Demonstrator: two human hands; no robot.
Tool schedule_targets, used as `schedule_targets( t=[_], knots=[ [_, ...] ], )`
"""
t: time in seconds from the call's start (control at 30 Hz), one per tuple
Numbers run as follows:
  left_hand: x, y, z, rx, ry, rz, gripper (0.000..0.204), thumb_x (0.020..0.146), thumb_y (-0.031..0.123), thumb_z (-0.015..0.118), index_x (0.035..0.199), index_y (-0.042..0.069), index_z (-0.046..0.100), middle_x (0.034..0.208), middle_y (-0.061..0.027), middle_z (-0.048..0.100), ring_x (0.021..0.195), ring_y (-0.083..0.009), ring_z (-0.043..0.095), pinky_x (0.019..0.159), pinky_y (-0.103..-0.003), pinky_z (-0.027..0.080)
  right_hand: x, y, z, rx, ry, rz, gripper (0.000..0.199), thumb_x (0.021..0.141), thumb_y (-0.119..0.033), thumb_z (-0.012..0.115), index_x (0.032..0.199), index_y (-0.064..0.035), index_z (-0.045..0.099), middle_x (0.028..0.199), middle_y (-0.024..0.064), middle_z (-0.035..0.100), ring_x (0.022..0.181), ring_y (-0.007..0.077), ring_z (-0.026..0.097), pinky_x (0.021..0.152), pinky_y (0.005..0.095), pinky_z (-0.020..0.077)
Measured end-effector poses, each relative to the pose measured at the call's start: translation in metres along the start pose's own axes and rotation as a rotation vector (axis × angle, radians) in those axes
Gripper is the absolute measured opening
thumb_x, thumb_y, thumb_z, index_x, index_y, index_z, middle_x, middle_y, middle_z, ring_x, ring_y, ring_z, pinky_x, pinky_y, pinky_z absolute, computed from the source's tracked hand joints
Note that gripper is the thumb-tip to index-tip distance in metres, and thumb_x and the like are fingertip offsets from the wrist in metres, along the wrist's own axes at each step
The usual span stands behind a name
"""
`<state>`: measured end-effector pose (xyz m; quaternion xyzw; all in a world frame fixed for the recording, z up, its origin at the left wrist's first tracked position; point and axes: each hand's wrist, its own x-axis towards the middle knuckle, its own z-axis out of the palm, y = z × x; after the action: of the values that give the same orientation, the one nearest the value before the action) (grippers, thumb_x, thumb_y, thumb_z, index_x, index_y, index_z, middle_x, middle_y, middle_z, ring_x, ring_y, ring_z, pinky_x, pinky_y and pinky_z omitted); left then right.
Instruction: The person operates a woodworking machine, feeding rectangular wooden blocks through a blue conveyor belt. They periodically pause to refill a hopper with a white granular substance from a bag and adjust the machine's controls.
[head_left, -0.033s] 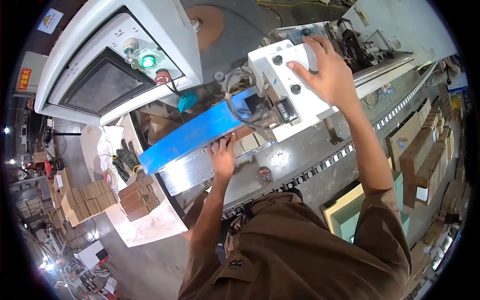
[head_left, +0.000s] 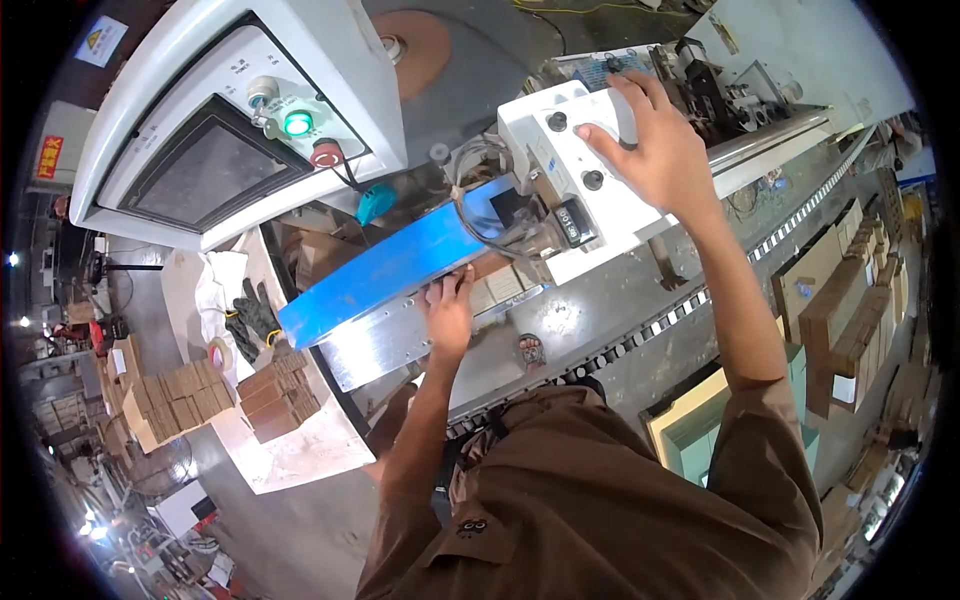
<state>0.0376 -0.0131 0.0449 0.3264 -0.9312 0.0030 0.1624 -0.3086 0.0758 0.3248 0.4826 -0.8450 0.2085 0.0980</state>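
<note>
My left hand (head_left: 449, 312) rests at the near edge of a long blue guard (head_left: 385, 262) on a machine. Its fingers are bent and a little apart, with the tips against the guard's edge beside a brown strip (head_left: 489, 265). Under that hand lies a bright metal plate (head_left: 372, 345). Across the top of a white machine housing (head_left: 606, 215) my right hand (head_left: 655, 150) is spread, thumb and fingers wide apart, holding nothing. Black knobs (head_left: 592, 180) and a small counter display (head_left: 574, 222) sit on this housing, left of my right hand.
A white control box (head_left: 345, 70) with a dark screen (head_left: 205, 165), a lit green button (head_left: 298, 123) and a red knob (head_left: 326, 154) stands at upper left. Brown cardboard stacks (head_left: 275, 397) and dark gloves (head_left: 255, 312) lie on a white table (head_left: 290, 463). A roller conveyor (head_left: 640, 335) runs close to me.
</note>
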Motion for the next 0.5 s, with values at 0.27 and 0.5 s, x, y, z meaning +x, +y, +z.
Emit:
schedule_targets(
  t=[0.27,0.5],
  knots=[
    [0.018,0.047,0.055,-0.084,0.004,0.030,0.030,0.090,0.020,0.063,0.117,0.020,0.077,0.123,-0.0007,0.067,0.115,-0.0251,0.059,0.109,-0.052,0.044,0.006,-0.005,-0.003,0.055,0.023,-0.080,0.078,0.094,-0.065,0.069,0.142,-0.0045,0.062,0.147,0.0234,0.059,0.120,0.0463,0.068,0.097,0.0507,0.0567],
    [0.026,0.062,0.056,-0.281,0.248,-0.138,0.025,0.086,0.023,0.068,0.108,0.016,0.078,0.118,-0.0008,0.068,0.118,-0.0260,0.057,0.105,-0.051,0.042,0.005,-0.010,-0.009,0.054,-0.085,-0.001,0.075,0.098,-0.061,0.066,0.145,-0.0030,0.059,0.149,0.0241,0.057,0.126,0.0459,0.064,0.102,0.0507,0.0542]
  ],
)
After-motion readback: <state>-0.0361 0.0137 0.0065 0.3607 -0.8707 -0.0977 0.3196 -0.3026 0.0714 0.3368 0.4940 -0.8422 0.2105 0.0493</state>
